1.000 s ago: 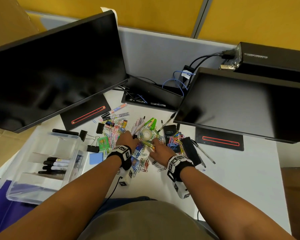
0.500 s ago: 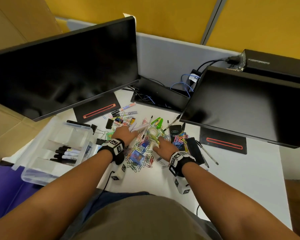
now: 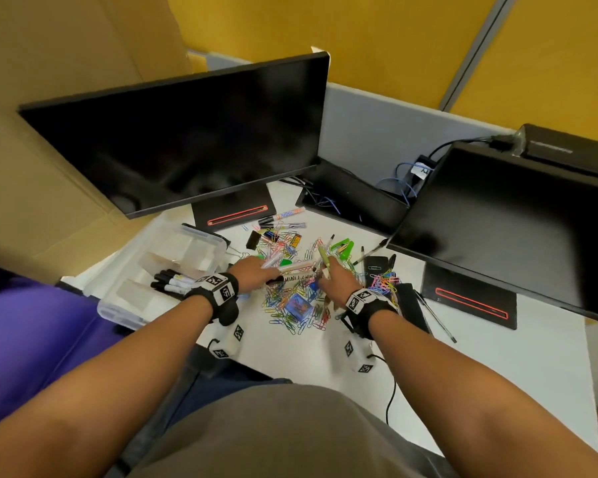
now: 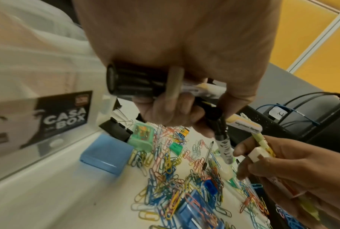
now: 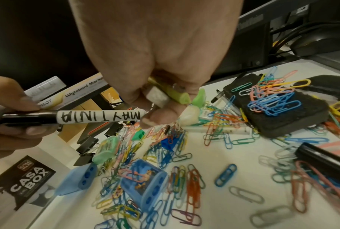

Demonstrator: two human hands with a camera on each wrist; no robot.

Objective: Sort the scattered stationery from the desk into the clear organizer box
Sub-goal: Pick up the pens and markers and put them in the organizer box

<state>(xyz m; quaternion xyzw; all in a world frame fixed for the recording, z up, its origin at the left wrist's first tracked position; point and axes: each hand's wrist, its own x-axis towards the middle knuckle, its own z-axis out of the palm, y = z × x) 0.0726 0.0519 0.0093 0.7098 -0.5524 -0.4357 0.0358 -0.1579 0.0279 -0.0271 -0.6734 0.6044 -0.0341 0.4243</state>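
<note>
My left hand point(image 3: 252, 270) grips a bundle of markers point(image 3: 294, 274) just above the pile: a black one with a handwritten white label point(image 5: 98, 118) and a yellow-white whiteboard marker point(image 4: 243, 124). Right beside them, my right hand point(image 3: 335, 277) holds a yellow-green highlighter point(image 3: 323, 255) and a small white piece point(image 5: 157, 96). Its fingertips touch the labelled marker's end. The clear organizer box point(image 3: 201, 232) stands to the left with several black markers point(image 3: 170, 282) in one compartment. Coloured paper clips point(image 5: 165, 170) cover the desk below both hands.
Two dark monitors point(image 3: 187, 139) point(image 3: 515, 219) overhang the back of the desk. Blue sharpeners point(image 5: 143, 178), a green one point(image 4: 143, 134), black binder clips point(image 4: 116, 130), a black block with clips on it point(image 5: 273, 105) and loose pens point(image 3: 435, 315) lie around the pile.
Both hands have come up off the pile with what they hold, and the left hand's bundle now includes the labelled black marker. The head view has swung, so the box sits nearer the middle.
</note>
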